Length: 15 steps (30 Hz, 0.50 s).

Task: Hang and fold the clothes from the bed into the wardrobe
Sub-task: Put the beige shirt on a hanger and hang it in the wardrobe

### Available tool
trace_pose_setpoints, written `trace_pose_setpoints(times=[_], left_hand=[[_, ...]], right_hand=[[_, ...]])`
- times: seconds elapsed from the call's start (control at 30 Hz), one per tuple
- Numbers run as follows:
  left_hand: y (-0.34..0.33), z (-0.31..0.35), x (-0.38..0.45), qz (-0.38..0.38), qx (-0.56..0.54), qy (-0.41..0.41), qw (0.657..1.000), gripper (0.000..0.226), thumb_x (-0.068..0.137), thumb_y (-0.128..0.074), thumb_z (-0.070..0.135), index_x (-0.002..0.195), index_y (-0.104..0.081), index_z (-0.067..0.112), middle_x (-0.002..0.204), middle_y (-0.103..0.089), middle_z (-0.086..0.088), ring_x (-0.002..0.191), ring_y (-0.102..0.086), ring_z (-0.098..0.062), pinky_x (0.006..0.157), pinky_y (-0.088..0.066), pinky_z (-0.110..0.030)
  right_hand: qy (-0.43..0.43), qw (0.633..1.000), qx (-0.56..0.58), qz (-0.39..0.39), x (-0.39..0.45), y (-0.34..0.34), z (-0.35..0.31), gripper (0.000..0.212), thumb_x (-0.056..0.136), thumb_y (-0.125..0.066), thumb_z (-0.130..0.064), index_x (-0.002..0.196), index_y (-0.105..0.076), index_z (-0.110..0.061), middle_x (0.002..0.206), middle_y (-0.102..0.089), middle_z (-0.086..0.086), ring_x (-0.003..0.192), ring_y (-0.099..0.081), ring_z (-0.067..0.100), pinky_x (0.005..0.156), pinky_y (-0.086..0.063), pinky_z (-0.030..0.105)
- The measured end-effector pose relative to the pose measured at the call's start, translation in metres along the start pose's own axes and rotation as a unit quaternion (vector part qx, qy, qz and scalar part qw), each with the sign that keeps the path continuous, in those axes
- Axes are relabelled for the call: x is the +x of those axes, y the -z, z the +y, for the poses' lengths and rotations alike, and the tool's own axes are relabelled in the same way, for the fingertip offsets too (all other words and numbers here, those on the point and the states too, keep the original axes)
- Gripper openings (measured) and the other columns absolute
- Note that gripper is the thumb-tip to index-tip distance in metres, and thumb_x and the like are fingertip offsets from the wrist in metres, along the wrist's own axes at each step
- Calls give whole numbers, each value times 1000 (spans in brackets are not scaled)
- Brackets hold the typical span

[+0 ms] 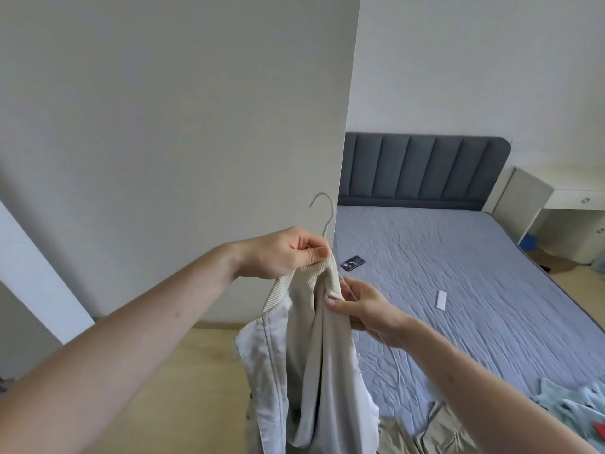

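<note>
Left hand (pixel 288 253) pinches jacket (pixel 307 348) collar w/ hanger (pixel 324 214) neck; right hand (pixel 363 306) grips collar + wire arm (half-threaded). Loose pinch, jacket probably slides off.

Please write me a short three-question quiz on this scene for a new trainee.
1. True or false: the cream jacket lies flat on the bed.
2. What rises above the left hand? A) belt B) hanger hook C) scarf
3. Which small dark object lies on the bed near the wardrobe panel?

Key: 1. False; both hands hold it up, the right hand pinching fabric below the collar. 2. B. 3. A phone.
</note>
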<state>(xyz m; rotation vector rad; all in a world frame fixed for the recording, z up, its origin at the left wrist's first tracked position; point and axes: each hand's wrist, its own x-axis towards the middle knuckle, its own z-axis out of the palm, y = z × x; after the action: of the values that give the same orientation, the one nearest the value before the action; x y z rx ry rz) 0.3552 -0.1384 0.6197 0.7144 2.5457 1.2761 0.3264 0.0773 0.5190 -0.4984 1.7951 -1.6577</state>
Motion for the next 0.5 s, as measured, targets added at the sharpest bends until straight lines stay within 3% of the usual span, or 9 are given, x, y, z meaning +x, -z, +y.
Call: trace_pose_setpoints(times=[0.03,0.1,0.2,0.27,0.37,0.43,0.5], left_hand=[[0,0,-1,-1,-1,0,1000,38,109,-44,27,72,-51,20,74,-35,3,71,-29,-20,66,-29,-36],[1,-3,-4,2,9,5,1000,38,108,-45,31,72,-52,23,72,-36,5,69,-29,-19,63,-29,-36],[-1,-20,-10,36,60,33,997,36,106,-49,37,75,-59,23,66,-38,6,61,-32,-14,55,-30,-29],[-14,-38,-16,65,62,50,995,36,105,-51,39,82,-63,13,68,-41,0,63,-36,-16,58,-31,-32],[-50,-62,-26,122,4,60,991,44,103,-54,40,81,-59,2,68,-45,1,65,-41,-13,61,-35,-34],[-79,-74,-30,162,-9,75,984,43,97,-58,51,80,-61,11,68,-50,10,62,-43,-8,62,-39,-32],[-111,-87,-37,187,-25,116,975,44,82,-64,66,88,-62,23,84,-57,13,72,-52,-7,69,-47,-28]], right_hand=[[-4,1000,11,7,-2,-2,2,73,80,-82,-33,125,-45,11,105,-61,11,100,-60,28,95,-46,57],[8,998,21,53,-6,-5,3,72,75,-83,-36,114,-46,11,100,-54,13,95,-54,29,85,-41,50],[50,985,39,158,-8,-2,4,44,70,-79,-26,80,-37,-16,86,-40,10,77,-39,24,63,-35,37],[73,976,56,197,-9,1,3,47,67,-76,-21,72,-30,-28,76,-35,6,68,-34,17,54,-31,28],[109,970,37,216,-10,-2,-3,44,64,-72,-22,68,-29,-30,66,-31,-6,61,-26,13,50,-26,24],[133,965,14,226,-11,-5,-5,39,66,-66,-20,69,-29,-30,67,-27,-8,66,-20,15,54,-22,29],[152,962,-7,229,-13,-6,-7,37,67,-63,-19,69,-28,-30,68,-26,-6,70,-19,19,55,-21,31]])
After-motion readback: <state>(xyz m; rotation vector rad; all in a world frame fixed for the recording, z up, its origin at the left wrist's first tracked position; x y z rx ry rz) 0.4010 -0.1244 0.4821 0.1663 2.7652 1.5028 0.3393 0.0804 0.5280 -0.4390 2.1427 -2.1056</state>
